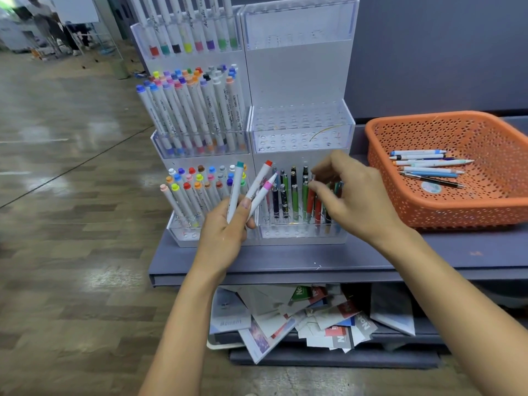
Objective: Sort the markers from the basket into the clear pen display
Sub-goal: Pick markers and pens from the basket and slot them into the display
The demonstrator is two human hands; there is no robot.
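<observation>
Three markers, capped teal, red and pink, fan upward from the left hand, whose thumb and curled fingers grip them just in front of the clear pen display. Its left tiers are packed with upright markers. The right hand hovers, fingers curled, at the pens in the lower right compartment; whether it pinches one I cannot tell. Further right on the grey shelf, the orange basket holds loose pens and markers.
</observation>
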